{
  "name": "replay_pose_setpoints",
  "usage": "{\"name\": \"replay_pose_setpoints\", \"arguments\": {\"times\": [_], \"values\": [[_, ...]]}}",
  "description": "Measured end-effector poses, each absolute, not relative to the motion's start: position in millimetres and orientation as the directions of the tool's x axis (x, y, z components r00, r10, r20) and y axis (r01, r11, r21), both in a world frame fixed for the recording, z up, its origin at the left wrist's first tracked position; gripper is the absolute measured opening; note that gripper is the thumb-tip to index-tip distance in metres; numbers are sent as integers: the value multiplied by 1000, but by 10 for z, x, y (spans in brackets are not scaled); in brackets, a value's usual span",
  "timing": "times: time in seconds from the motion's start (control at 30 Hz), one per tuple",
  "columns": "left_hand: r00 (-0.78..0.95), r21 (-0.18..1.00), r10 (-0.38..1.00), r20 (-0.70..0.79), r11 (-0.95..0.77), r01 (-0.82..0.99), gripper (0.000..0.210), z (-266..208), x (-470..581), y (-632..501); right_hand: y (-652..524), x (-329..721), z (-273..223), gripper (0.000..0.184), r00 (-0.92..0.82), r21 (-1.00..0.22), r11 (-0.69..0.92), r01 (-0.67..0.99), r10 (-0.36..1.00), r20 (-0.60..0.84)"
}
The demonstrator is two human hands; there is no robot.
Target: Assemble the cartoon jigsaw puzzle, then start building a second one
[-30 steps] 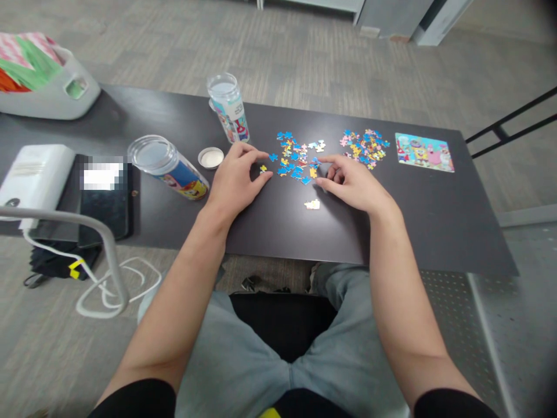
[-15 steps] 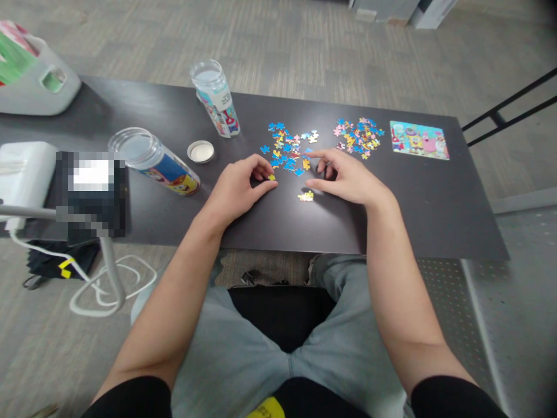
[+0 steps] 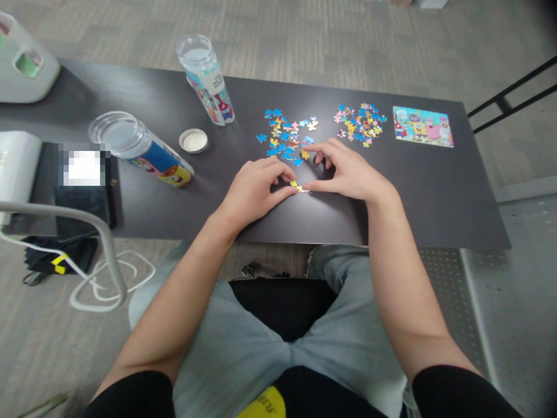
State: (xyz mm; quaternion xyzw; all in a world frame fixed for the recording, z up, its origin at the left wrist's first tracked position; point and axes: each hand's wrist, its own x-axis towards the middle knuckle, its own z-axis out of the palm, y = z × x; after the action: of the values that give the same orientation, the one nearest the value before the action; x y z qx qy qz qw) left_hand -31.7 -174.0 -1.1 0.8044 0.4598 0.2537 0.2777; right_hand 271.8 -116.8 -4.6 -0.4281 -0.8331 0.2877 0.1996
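Observation:
My left hand (image 3: 263, 188) pinches a yellow puzzle piece (image 3: 293, 184) between thumb and fingers. It is held against a small joined clump of puzzle pieces (image 3: 304, 190), partly covered by my fingertips; whether they interlock I cannot tell. The thumb of my right hand (image 3: 346, 171) rests at the clump's right side, while its index finger stretches forward, well apart from the thumb, close to an orange-yellow piece (image 3: 305, 155). Just beyond both hands lies a loose spread of mostly blue and yellow puzzle pieces (image 3: 287, 152).
A second puzzle pile (image 3: 360, 125) lies right of the spread, beside a cartoon picture card (image 3: 423, 126). Two clear-topped tubes, one near (image 3: 148, 154) and one far (image 3: 209, 84), stand left with a round lid (image 3: 194, 140). A black boxy object (image 3: 82, 203) sits at the table's left.
My left hand has moved right, bringing the yellow piece to the joined clump. My right thumb has come down to the clump's edge. The view has shifted slightly.

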Motion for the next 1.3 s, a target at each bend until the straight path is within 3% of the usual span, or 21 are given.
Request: {"name": "replay_pose_setpoints", "arguments": {"times": [0.13,0.4,0.5,0.73,0.93,1.13,1.3], "values": [[429,645,891,148,-416,641,19,31,-270,-1774,-1176,2716,-47,88,-547,-662,455,596,833,81],[344,725,926,159,-346,596,20,57,-273,-1773,-1178,2733,-14,83,-544,-674,442,592,836,70],[365,715,917,161,-363,597,18,38,-301,-1762,-1164,2752,-35,76,-552,-702,452,551,828,100],[452,668,884,117,-407,624,33,75,-326,-1763,-1170,2706,-81,58,-513,-720,462,518,841,171],[426,677,897,116,-385,627,22,65,-317,-1767,-1180,2666,-80,45,-489,-696,450,560,857,161],[449,701,884,128,-401,590,22,37,-347,-1742,-1181,2642,-93,45,-477,-688,453,567,862,174],[341,686,925,167,-357,634,29,31,-522,-1676,-1172,2627,-110,45,-477,-688,450,569,863,169]]}}
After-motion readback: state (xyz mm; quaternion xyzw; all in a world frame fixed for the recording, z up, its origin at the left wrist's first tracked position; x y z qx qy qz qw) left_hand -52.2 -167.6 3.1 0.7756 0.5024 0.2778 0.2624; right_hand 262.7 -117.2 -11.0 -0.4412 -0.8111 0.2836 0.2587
